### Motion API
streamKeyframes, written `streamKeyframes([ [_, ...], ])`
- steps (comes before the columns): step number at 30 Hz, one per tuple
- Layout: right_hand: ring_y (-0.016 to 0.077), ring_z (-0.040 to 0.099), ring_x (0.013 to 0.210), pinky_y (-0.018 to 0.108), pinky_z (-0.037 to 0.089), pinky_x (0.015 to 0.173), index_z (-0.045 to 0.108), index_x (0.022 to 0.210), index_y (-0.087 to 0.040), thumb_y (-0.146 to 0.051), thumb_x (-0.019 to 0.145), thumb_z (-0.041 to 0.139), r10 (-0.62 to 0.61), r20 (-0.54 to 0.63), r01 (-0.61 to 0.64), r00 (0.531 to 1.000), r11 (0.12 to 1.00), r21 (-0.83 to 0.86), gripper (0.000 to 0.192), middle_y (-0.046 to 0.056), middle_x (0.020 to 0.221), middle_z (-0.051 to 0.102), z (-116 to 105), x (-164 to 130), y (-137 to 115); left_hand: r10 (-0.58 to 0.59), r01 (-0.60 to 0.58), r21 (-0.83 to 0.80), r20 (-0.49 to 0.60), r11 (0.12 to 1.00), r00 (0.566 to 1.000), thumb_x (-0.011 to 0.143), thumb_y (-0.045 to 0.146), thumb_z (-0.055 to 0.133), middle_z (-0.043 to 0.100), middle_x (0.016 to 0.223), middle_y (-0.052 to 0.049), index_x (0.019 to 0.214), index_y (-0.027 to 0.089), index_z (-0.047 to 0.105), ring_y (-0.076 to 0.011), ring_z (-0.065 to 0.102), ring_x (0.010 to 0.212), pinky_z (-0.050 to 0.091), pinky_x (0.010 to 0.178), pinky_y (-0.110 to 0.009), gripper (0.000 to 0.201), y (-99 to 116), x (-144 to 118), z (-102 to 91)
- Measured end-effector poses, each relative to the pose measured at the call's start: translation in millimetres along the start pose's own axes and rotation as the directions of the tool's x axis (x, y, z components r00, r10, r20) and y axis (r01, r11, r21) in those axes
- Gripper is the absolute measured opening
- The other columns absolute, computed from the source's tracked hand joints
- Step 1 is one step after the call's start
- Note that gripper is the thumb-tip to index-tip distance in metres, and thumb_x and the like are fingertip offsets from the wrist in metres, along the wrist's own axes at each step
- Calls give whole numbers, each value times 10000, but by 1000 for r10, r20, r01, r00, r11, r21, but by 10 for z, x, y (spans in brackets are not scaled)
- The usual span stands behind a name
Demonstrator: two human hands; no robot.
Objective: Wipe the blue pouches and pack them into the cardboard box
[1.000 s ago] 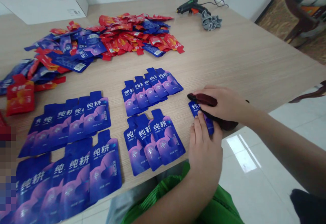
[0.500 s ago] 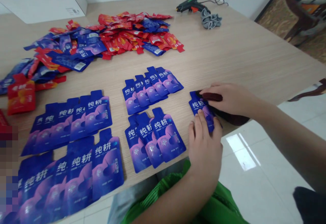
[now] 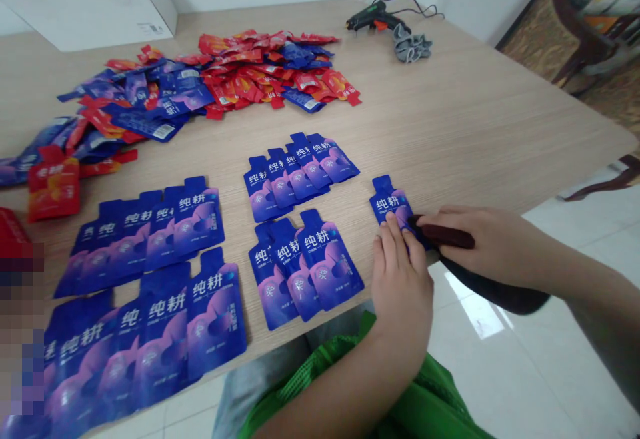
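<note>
A single blue-purple pouch point(image 3: 387, 200) lies near the table's front edge. My left hand point(image 3: 404, 286) rests on its lower part, with fingers stretched out flat and hiding some of the print. In my right hand point(image 3: 487, 236) is a long dark maroon brush-like tool point(image 3: 505, 292). One end of it touches the pouch's right side, and the rest sticks out past the table edge. Left of my hands, three overlapping blue pouches point(image 3: 327, 269) lie face up. Behind them is a fanned row of several more blue pouches point(image 3: 300, 176).
Further left lie two rows of overlapping blue pouches point(image 3: 165, 332). A mixed heap of red and blue pouches point(image 3: 240, 79) spreads behind. At the back are a white box point(image 3: 95, 16), a glue gun point(image 3: 370, 16) with a cord and a grey scrunchie point(image 3: 413, 44).
My right hand has slid the dark tool right and toward me, from the pouch's top down to its lower right side. My left hand stays on the pouch. The view has shifted slightly.
</note>
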State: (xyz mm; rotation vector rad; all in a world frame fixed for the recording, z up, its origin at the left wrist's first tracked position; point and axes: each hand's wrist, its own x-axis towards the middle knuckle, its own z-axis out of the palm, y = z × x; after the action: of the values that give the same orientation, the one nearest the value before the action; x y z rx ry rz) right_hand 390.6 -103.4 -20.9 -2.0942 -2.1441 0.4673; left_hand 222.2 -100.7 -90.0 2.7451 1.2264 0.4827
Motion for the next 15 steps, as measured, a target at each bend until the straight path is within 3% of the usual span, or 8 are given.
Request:
streamKeyframes([
  [3,314,687,923,463,519,791,740,1025,-311,-339,836,587,15,-28,-14,1000,999,29,244,29,1076,739,-97,-59,-30,13,-13,11,-16,1000,1000,898,209,571,378,1539,-295,1374,-9,509,-368,451,1394,483,1089,-457,527,-4,7,6],
  [8,310,682,948,449,522,815,706,1129,-299,-351,869,560,74,-201,-73,977,997,14,303,52,1070,725,-78,201,-130,21,-20,-19,21,1000,1000,883,260,610,343,1561,-290,1454,11,436,-363,412,1423,450,1118,-473,647,-18,16,-29],
  [11,318,681,969,469,525,840,712,1105,-296,-326,865,545,75,-144,-74,987,997,10,295,59,1106,716,26,237,-108,-1,3,-52,34,999,999,865,297,652,339,1576,-262,1482,61,425,-367,392,1436,448,1117,-484,698,-27,15,-42],
  [15,333,677,1007,501,523,878,729,1100,-284,-346,854,550,70,13,-70,997,995,66,311,64,1131,728,3,5,101,-8,9,-51,21,999,1000,841,315,694,374,1565,-242,1478,94,452,-382,407,1423,464,1100,-477,716,-41,15,-26],
])
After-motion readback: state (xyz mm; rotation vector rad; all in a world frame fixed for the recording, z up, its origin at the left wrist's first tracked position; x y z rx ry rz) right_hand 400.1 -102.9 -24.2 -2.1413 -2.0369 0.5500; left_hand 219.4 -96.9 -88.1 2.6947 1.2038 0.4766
